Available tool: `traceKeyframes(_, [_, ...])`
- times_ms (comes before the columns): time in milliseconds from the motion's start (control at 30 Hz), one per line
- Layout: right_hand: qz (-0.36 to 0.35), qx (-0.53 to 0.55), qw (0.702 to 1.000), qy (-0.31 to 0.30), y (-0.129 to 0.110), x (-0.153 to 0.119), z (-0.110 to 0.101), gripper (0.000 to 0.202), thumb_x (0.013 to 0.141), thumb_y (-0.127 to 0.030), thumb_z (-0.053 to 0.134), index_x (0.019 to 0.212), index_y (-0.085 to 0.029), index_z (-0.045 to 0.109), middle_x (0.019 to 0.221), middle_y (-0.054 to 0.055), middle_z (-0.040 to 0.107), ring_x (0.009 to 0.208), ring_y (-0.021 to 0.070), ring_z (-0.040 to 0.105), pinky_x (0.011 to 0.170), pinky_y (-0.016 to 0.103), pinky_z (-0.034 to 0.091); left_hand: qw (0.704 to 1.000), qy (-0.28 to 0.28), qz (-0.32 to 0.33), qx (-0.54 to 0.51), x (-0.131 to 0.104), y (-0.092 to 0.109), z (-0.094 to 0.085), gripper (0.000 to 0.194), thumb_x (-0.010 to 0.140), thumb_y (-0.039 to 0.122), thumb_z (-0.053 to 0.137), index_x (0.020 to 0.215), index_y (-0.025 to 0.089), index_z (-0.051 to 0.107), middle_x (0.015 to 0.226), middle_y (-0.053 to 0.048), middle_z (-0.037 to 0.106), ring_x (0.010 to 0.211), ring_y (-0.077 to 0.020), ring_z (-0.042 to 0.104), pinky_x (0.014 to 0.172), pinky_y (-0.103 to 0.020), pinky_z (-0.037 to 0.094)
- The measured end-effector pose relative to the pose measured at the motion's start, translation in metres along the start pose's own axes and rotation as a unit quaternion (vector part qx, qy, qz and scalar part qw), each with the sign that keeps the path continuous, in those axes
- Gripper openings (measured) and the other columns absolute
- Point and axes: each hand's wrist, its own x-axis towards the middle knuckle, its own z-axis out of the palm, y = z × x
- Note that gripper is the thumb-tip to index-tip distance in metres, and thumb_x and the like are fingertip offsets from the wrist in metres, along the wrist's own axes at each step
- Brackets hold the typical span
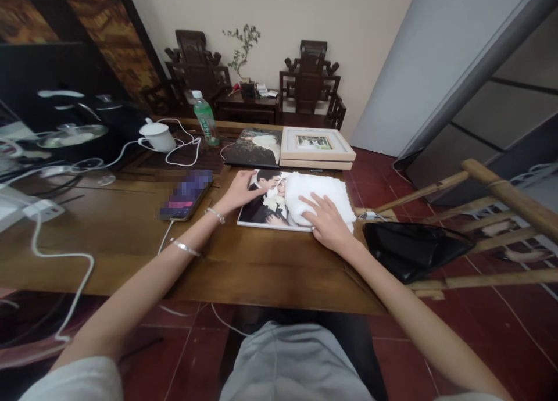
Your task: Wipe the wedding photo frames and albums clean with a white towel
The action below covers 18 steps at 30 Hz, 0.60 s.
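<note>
Loosely folded white cloth atop photo panel.

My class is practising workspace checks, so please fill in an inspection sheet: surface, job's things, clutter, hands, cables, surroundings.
Surface: brown wooden table.
Job's things: photo, flat and face up; white cloth, bunched on its right part.
Clutter: phone left of the photo; bottle and lidded cup farther back; stacked frames behind the photo.
Hands: left hand at the photo's left side; right hand on the cloth.
Cables: white cables on the left, one hanging over the near edge.
Surroundings: two carved chairs, plant between them; red floor.
</note>
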Motion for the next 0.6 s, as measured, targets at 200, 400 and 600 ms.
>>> traceKeyframes(200, [-0.009, 0.002, 1.000, 0.023, 0.003, 0.000, 0.005, 0.041, 0.070, -0.001, 0.056, 0.105, -0.017, 0.070, 0.147, 0.011, 0.049, 0.139, 0.0405, 0.037, 0.111, 0.063, 0.028, 0.989, -0.040, 0.108, 0.094, -0.030, -0.003, 0.016, 0.057, 0.091, 0.048, 0.055, 0.135, 0.013, 0.050, 0.154, -0.021, 0.032, 0.145, -0.0325, 0.026, 0.118, -0.049, 0.025])
traceKeyframes(400, [-0.018, 0.007, 0.998, 0.055, 0.007, -0.001, 0.011, 0.038, 0.068, -0.001, 0.055, 0.098, -0.018, 0.072, 0.146, 0.010, 0.051, 0.138, 0.0383, 0.039, 0.111, 0.061, 0.030, 0.987, -0.043, 0.126, 0.088, -0.029, -0.005, 0.023, 0.052, 0.095, 0.048, 0.049, 0.136, 0.017, 0.049, 0.152, -0.016, 0.040, 0.144, -0.0289, 0.030, 0.118, -0.049, 0.026])
traceKeyframes(600, [-0.017, 0.007, 0.997, 0.075, 0.006, -0.003, 0.011, 0.033, 0.069, 0.000, 0.053, 0.089, -0.019, 0.071, 0.146, 0.008, 0.052, 0.139, 0.0365, 0.039, 0.112, 0.059, 0.030, 0.987, -0.070, 0.098, 0.104, -0.034, 0.001, 0.021, 0.053, 0.097, 0.047, 0.046, 0.143, 0.022, 0.043, 0.155, -0.013, 0.036, 0.147, -0.0290, 0.025, 0.117, -0.054, 0.027])
